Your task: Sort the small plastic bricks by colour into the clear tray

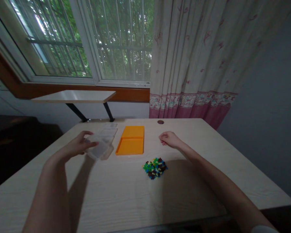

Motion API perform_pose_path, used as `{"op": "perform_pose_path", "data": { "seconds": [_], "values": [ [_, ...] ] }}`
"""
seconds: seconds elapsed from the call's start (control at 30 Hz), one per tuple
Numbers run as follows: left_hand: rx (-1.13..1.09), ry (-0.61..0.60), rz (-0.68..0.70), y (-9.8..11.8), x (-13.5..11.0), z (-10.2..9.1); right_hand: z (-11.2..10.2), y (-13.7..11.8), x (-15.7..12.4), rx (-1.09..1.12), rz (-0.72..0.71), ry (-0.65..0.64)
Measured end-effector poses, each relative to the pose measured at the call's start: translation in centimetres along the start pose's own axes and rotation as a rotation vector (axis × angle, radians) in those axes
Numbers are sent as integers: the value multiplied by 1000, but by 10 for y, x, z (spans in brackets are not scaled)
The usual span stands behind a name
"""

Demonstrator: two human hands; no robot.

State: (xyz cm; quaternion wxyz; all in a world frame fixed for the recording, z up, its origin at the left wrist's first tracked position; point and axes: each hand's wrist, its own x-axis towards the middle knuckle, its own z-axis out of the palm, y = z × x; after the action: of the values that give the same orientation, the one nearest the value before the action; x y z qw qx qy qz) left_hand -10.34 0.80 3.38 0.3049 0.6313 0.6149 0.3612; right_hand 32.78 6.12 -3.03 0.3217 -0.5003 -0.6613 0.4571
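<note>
My left hand [83, 142] grips the near left edge of a clear plastic box [100, 147], thumb and fingers closed on its side. The box looks slightly blurred, with its far part stretching toward the back of the table. To its right lies an open orange plastic case [131, 140], flat, with two shallow halves. My right hand [169, 139] hovers over the table right of the case, fingers curled closed; whatever may be inside them is hidden. A loose pile of small coloured bricks [155, 168], green, blue, yellow and dark brown, sits in front of the case.
Everything rests on a pale wooden table [116, 194] with a round cable hole [160, 122] near its back edge. A raised white shelf [75, 96] on black legs stands at the back left. Behind are a barred window and a patterned curtain [189, 64].
</note>
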Motion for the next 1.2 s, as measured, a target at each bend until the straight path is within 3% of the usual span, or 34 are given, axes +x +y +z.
{"op": "perform_pose_path", "data": {
  "seconds": [0.03,0.1,0.2,0.3,0.4,0.57,0.67,0.9,1.2],
  "values": [
    [33,32,-50,18,-4,10,2,-4,-2,-6,-21,-8],
    [-21,40,-12,52,-10,39,8,-16,-9,-31,-126,-30],
    [-237,4,64,86,-11,99,19,-38,-26,-126,-414,-47],
    [-397,56,115,92,-9,155,28,-57,-42,-307,-652,-45],
    [-565,45,100,85,-12,185,34,-64,-50,-450,-746,-45],
    [-708,-100,147,80,-20,185,35,-60,-47,-434,-759,36],
    [-696,-72,235,80,-19,182,36,-58,-46,-404,-761,37],
    [-594,38,280,80,-23,195,43,-59,-51,-431,-684,43],
    [-480,7,372,86,-32,195,41,-56,-56,-409,-610,-38]
  ]
}}
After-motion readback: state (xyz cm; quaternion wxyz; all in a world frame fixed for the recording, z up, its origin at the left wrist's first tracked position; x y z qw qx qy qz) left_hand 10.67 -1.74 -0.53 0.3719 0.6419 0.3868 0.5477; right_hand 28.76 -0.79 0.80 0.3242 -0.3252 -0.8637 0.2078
